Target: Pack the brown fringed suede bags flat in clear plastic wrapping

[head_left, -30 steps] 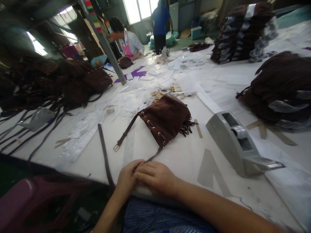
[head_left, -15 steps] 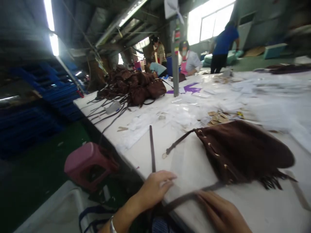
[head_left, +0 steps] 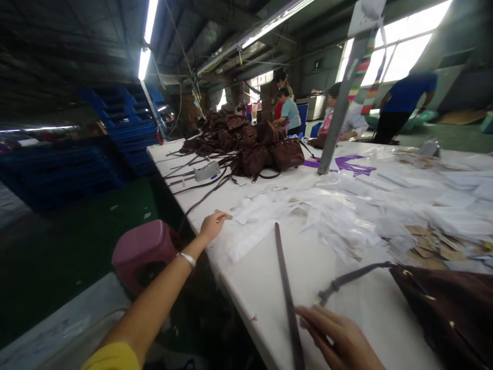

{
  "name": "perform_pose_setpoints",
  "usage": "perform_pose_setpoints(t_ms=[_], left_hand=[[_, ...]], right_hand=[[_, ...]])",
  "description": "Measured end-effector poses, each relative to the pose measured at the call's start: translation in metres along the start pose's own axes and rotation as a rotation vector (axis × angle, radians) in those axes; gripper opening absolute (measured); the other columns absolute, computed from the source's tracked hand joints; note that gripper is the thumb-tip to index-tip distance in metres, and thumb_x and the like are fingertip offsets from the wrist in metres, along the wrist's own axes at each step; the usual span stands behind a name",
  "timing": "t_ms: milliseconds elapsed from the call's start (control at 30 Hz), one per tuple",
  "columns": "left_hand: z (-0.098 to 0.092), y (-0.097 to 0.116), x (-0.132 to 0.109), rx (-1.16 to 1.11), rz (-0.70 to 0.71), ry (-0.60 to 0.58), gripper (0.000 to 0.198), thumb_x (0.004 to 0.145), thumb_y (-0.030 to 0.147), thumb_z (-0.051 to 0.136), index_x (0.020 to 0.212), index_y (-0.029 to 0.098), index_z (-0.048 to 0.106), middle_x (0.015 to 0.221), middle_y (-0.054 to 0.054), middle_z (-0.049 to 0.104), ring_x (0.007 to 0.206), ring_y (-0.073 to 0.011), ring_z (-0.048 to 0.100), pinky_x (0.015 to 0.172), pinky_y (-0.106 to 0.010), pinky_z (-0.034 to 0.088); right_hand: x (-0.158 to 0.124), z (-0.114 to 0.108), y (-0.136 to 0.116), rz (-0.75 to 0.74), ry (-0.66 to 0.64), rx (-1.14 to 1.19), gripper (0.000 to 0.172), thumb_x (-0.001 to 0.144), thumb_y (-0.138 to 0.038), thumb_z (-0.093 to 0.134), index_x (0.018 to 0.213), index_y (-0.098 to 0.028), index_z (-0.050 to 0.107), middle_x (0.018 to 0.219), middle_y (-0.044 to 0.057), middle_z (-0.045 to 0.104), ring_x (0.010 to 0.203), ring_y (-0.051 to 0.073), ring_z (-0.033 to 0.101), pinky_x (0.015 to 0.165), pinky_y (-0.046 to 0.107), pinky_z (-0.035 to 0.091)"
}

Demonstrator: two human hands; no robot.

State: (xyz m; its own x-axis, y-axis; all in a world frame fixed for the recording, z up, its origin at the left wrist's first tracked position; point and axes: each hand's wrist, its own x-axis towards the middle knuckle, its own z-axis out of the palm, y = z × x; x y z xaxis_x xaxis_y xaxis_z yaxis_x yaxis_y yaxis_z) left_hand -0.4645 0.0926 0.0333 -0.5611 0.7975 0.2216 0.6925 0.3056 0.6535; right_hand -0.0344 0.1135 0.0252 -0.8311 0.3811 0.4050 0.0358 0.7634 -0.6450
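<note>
My left hand reaches out over the table's left edge, its fingers pinched on a small tan card piece. In the lower middle, my right hand lies beside a dark brown strap, its fingers held together; whether they grip anything is unclear. The strap runs lengthwise on the white table. Just above the right hand, a second strap with a buckle leads to a dark brown bag with metal rings, cut off at the right edge.
Brown bags lie piled at the far end, near a grey box-like object. A metal post stands on the table. Plastic sleeves and tan cards spread rightward. A pink stool is left. Several people are beyond.
My left hand has moved forward and left from near the table edge to the card piece. My right hand has left the bag's lower strap. The view has turned, shifting the bag right.
</note>
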Motion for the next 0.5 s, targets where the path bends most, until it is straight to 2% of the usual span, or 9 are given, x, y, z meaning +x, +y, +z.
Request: perform_pose_setpoints(t_ms=[133,233,333,500], left_hand=[[0.004,-0.024,0.062,0.091,-0.060,0.001,0.028,0.093,0.035,0.058,0.114,0.016,0.062,0.117,-0.009,0.064,0.102,-0.0212,0.063,0.089,-0.044,0.053],[0.010,-0.035,0.110,0.152,-0.096,0.034,0.031,0.093,0.034,0.058,0.119,0.017,0.059,0.121,-0.009,0.061,0.102,-0.0216,0.062,0.087,-0.043,0.054],[0.013,-0.048,0.160,0.219,-0.127,0.096,0.032,0.093,0.034,0.058,0.121,0.017,0.058,0.122,-0.010,0.060,0.103,-0.0221,0.062,0.087,-0.043,0.054],[0.016,-0.078,0.234,0.311,-0.176,0.199,0.035,0.093,0.034,0.059,0.123,0.017,0.057,0.123,-0.010,0.059,0.105,-0.0231,0.061,0.087,-0.044,0.053]], right_hand=[[0.084,0.024,0.022,0.076,-0.009,0.012,0.028,0.099,-0.032,0.045,0.111,-0.024,0.068,0.085,0.005,0.073,0.072,0.016,0.069,0.069,0.024,0.054],[0.130,0.047,0.039,0.040,-0.050,0.006,0.030,0.100,-0.033,0.043,0.112,-0.022,0.068,0.084,0.004,0.073,0.073,0.016,0.070,0.071,0.024,0.053],[0.147,0.074,0.052,0.016,-0.063,-0.008,0.030,0.100,-0.032,0.041,0.108,-0.023,0.068,0.090,0.005,0.075,0.078,0.018,0.071,0.073,0.024,0.053],[0.142,0.107,0.071,0.015,-0.138,-0.088,0.029,0.099,-0.029,0.039,0.086,-0.022,0.064,0.068,0.002,0.069,0.061,0.016,0.069,0.059,0.021,0.050]])
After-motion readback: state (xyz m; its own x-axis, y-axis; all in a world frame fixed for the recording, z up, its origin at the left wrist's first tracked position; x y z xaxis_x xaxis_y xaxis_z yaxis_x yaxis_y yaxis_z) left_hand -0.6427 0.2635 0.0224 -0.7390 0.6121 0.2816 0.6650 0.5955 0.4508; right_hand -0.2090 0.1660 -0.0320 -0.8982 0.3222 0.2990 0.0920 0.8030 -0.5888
